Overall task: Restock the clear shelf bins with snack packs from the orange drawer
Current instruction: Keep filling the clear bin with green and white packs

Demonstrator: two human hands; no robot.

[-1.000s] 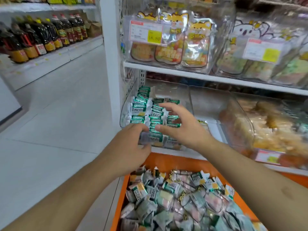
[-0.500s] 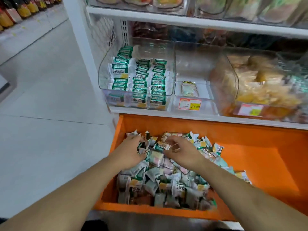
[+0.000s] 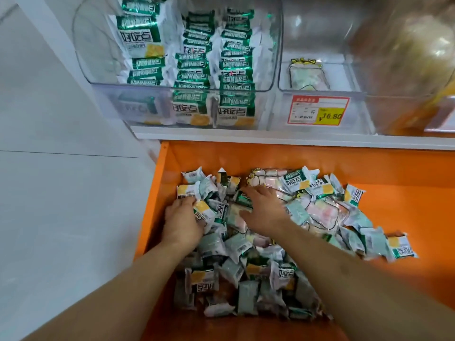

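Reaching into the orange drawer, both hands are gathering snack packs: the left hand is curling around a green-and-white pack, the right hand is lying spread on the heap, likely for the nearly empty middle bin.

Orange drawer; green-and-white snack packs.

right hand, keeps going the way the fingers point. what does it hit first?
Probably the clear pack with cartoon print at the back of the pile, just past the right hand; beyond it, the orange drawer back wall. Depth is unclear.
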